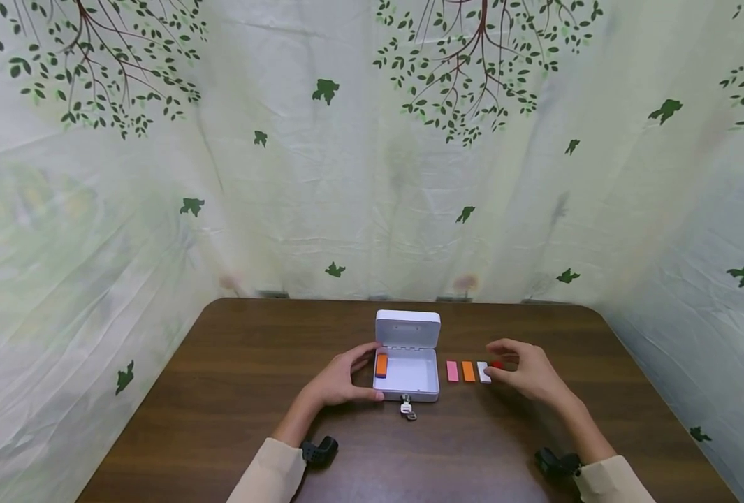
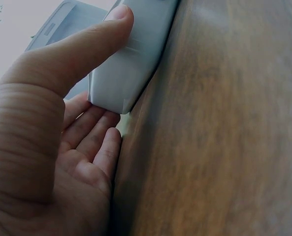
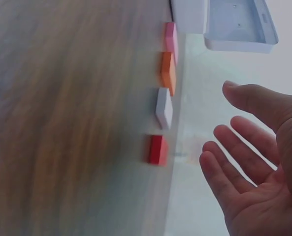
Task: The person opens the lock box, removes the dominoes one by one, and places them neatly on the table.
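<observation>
A white metal box (image 1: 407,393) stands on the table with its lid (image 1: 407,328) raised. An orange block (image 1: 381,365) lies inside at the left. My left hand (image 1: 344,377) holds the box by its left side, thumb at the front corner and fingers toward the back. Right of the box, a pink block (image 1: 452,371), a second orange block (image 1: 469,372), a white block (image 1: 483,372) and a red block (image 3: 158,150) form a row. Over the row's right end hovers my right hand (image 1: 525,370), fingers spread from the thumb, nothing between them; it partly hides the red block in the head view.
A small lock with a key (image 1: 406,407) hangs at the box's front. The brown wooden table (image 1: 233,391) meets a leaf-printed curtain (image 1: 296,209) at the back. Dark straps with cameras (image 1: 320,452) sit on both wrists.
</observation>
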Available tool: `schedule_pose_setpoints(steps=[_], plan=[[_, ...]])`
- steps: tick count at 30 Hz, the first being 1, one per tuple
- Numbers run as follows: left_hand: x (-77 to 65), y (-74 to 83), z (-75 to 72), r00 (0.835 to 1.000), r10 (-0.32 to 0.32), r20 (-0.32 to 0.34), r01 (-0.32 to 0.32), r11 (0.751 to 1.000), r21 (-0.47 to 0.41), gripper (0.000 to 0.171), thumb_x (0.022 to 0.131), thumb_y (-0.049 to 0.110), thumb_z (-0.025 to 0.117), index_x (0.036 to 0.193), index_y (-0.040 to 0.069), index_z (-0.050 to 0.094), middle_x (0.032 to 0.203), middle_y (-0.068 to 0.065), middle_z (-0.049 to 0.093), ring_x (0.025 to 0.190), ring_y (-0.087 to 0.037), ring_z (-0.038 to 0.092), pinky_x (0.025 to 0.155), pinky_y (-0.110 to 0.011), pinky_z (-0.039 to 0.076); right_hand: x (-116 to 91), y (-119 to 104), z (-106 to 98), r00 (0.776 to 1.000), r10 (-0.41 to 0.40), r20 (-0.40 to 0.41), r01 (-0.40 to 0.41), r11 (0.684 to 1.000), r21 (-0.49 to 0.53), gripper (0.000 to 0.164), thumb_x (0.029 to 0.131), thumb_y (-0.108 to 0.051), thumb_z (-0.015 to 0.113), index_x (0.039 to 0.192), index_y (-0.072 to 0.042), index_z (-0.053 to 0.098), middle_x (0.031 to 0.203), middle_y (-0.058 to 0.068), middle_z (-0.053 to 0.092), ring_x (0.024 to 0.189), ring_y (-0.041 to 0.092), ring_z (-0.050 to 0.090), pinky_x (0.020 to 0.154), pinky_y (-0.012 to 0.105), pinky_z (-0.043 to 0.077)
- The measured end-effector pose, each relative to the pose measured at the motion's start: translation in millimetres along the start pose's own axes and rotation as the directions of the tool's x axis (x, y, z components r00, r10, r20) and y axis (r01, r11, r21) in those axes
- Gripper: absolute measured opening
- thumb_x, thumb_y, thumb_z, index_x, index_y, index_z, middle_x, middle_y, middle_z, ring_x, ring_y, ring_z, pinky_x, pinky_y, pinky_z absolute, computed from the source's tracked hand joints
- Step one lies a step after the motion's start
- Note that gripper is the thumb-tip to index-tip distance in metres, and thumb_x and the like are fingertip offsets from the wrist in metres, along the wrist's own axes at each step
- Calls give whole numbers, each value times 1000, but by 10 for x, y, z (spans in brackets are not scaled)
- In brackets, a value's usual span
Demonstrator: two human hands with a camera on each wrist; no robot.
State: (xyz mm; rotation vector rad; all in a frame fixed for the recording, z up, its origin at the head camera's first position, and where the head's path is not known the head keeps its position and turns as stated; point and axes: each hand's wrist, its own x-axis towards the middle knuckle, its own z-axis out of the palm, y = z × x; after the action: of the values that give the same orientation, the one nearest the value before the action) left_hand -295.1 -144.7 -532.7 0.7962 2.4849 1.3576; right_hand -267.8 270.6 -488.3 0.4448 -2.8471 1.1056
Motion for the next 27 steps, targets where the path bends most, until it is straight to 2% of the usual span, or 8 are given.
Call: schedule_pose_setpoints(steps=[8,14,21,27], plan=[[6,-13,5,1000,1,1,-1,1000,9,98,77,44,91,157,21,39,162,0,43,149,-25,44,123,-43,38,71,-149,68,998,-59,-5,60,997,48,42,89,-22,83,125,-5,70,125,17,72,116,40,68,98,55,58],[-1,2,6,1000,-1,-2,2,1000,5,98,77,42,91,157,21,40,161,1,43,149,-23,43,123,-43,38,139,-247,142,993,-116,5,116,990,80,39,89,-26,82,123,-8,72,124,18,72,115,43,68,98,56,58],[-11,9,9,1000,2,-2,-2,1000,4,97,78,42,90,157,21,39,161,0,43,150,-24,43,123,-45,38,224,-396,225,994,-107,27,105,992,76,42,88,-27,84,124,-11,71,126,16,72,117,40,67,102,56,57],[-6,13,1,1000,8,-5,-8,1000,12,97,78,43,90,157,20,39,161,-1,43,149,-25,43,122,-44,38,277,-505,271,991,-130,28,128,989,70,45,86,-31,85,124,-10,71,124,14,72,115,38,68,101,53,58]])
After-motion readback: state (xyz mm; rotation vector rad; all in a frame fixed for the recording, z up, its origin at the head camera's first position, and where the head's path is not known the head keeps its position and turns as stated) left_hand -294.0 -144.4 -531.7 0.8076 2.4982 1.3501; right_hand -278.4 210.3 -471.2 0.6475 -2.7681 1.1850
